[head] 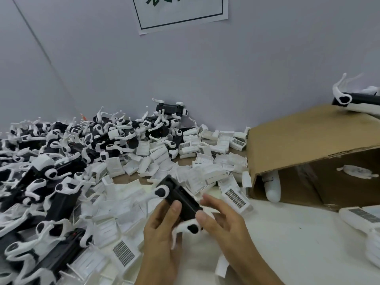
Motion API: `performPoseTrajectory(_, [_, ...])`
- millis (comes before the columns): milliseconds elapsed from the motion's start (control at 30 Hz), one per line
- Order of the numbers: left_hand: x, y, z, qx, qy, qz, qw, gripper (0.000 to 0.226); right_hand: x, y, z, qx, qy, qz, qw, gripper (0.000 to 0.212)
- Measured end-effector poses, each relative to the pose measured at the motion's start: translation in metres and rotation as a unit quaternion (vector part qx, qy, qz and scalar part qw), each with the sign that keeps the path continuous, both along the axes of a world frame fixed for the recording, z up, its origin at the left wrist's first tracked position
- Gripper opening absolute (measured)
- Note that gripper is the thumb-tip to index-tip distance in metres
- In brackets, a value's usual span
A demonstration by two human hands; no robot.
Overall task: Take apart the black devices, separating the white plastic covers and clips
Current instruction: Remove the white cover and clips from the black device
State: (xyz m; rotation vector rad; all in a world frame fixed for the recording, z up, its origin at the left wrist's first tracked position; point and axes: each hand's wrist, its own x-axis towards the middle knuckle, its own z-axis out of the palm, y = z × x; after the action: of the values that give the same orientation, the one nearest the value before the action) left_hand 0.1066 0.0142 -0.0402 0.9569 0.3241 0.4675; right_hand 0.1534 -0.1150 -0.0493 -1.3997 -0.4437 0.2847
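Over the table [287, 233], left hand [162, 229] grips black device [183, 200].

Piled devices [51, 177] left (box [308, 145] right)

The black device [181, 199] gripped in the left hand [162, 231] looks like matt plastic, with smooth white plastic clips [188, 228] at its ends. Left of it, the pile of devices [53, 177] shows the same matt black. Behind it, the white covers [207, 175] are thin, translucent-looking plastic. Right of it, the cardboard box [308, 138] is dull brown and fibrous.
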Motion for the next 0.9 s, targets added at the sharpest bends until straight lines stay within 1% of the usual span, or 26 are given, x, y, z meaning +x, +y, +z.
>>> performPoseTrajectory(67, [0.000, -0.003, 0.003, -0.034, -0.004, -0.005, 0.999, 0.046, -0.003, 0.002, 0.002, -0.019, -0.010, 0.015, 1.000, 0.061])
performPoseTrajectory(167, [0.001, -0.006, 0.003, -0.063, 0.008, -0.004, 0.998, 0.048, -0.009, 0.004, 0.005, -0.029, -0.027, -0.010, 0.999, 0.058])
performPoseTrajectory(267, [0.004, -0.007, 0.002, -0.057, 0.012, 0.000, 0.998, 0.048, -0.015, 0.006, 0.008, -0.022, -0.037, -0.006, 0.999, 0.055])
performPoseTrajectory(333, [0.005, -0.007, 0.000, -0.050, 0.014, -0.006, 0.999, 0.046, -0.016, 0.006, 0.009, -0.027, -0.055, -0.036, 0.997, 0.047])
performPoseTrajectory(400, [0.005, -0.006, 0.000, -0.046, 0.013, -0.026, 0.999, 0.043, -0.017, 0.003, 0.010, -0.031, -0.081, -0.058, 0.995, 0.043])
performPoseTrajectory(500, [0.005, -0.004, -0.001, -0.029, 0.002, -0.074, 0.997, 0.050, -0.016, 0.003, 0.010, -0.038, -0.082, -0.059, 0.994, 0.049])
performPoseTrajectory(533, [0.004, -0.002, -0.001, -0.042, -0.014, -0.080, 0.996, 0.048, -0.016, 0.004, 0.008, -0.042, -0.081, -0.065, 0.994, 0.054])
performPoseTrajectory(600, [0.005, 0.003, -0.001, -0.113, -0.060, -0.082, 0.988, 0.040, -0.012, 0.008, 0.004, -0.058, -0.105, -0.122, 0.985, 0.060])
performPoseTrajectory(667, [0.006, 0.009, -0.002, -0.186, -0.093, -0.068, 0.976, 0.051, -0.007, 0.009, 0.001, -0.076, -0.146, -0.190, 0.968, 0.057])
performPoseTrajectory(700, [0.006, 0.010, -0.003, -0.190, -0.088, -0.057, 0.976, 0.059, -0.005, 0.008, 0.000, -0.073, -0.159, -0.200, 0.964, 0.054])
performPoseTrajectory(733, [0.006, 0.010, -0.003, -0.170, -0.072, -0.051, 0.982, 0.069, -0.004, 0.007, 0.000, -0.058, -0.154, -0.193, 0.967, 0.053])
performPoseTrajectory(767, [0.006, 0.009, -0.003, -0.138, -0.051, -0.049, 0.988, 0.076, -0.003, 0.006, 0.000, -0.034, -0.128, -0.176, 0.975, 0.055])
performPoseTrajectory(800, [0.007, 0.006, -0.003, -0.107, -0.032, -0.045, 0.993, 0.077, -0.002, 0.005, 0.000, -0.006, -0.086, -0.157, 0.984, 0.054])
performPoseTrajectory(833, [0.007, 0.004, -0.001, -0.087, -0.016, -0.036, 0.995, 0.070, -0.001, 0.003, 0.000, 0.023, -0.047, -0.139, 0.989, 0.049])
performPoseTrajectory(900, [0.008, 0.002, 0.005, -0.064, -0.002, 0.002, 0.998, 0.046, 0.002, 0.001, -0.002, 0.063, -0.004, -0.103, 0.993, 0.031])
